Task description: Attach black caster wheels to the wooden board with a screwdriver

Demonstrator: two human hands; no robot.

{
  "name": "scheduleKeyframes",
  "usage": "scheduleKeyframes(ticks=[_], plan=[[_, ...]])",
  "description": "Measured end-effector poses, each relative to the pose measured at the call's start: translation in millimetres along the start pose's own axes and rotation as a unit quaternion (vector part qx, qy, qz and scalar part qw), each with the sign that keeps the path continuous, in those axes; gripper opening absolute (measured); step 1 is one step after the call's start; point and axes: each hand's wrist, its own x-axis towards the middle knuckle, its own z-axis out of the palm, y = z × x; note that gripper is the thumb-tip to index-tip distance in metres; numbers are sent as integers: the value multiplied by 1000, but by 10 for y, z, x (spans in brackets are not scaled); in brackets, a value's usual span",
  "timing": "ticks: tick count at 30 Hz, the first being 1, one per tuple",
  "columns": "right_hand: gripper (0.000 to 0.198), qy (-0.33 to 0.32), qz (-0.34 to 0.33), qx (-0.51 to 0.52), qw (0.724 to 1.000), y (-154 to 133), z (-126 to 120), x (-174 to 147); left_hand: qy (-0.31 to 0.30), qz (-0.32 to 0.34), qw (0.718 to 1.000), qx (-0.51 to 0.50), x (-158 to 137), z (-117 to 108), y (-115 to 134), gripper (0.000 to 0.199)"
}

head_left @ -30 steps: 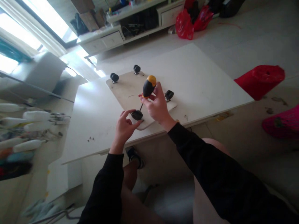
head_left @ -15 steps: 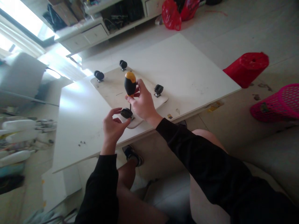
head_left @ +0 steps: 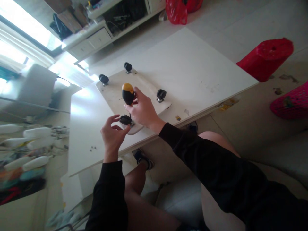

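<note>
My right hand [head_left: 141,107] grips a screwdriver [head_left: 128,94] by its yellow and black handle, which stands nearly upright. Its shaft runs down beside the near black caster wheel [head_left: 125,120]; where the tip meets the caster's base is too small to make out. With thumb and fingers curved round that same caster, my left hand [head_left: 113,133] steadies it. The caster sits on a corner of a pale board [head_left: 113,86] with rounded corners. Other casters stand at its remaining corners: one far left [head_left: 104,79], one at the back [head_left: 128,67], one at right [head_left: 161,95].
The board lies on a white table [head_left: 192,70]. Several small screws [head_left: 92,148] rest at the table's near left. On the floor at right are a red plastic-wrapped bundle [head_left: 267,59] and a pink mesh basket [head_left: 291,102]. A white cabinet [head_left: 93,41] stands behind.
The camera view has shifted a little. The screwdriver handle appears slightly lower and further left, still in my right hand. My left hand stays at the same caster.
</note>
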Motion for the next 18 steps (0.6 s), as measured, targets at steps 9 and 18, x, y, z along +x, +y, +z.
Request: scheduleKeyframes(ticks=[9,18], plan=[[25,-25,22,-5,999,13,255,-37,58,-42,996,60,59,-260,-292,63],[27,-26,19,20,999,99,406,-49,66,-46,993,84,49,-262,-294,55]])
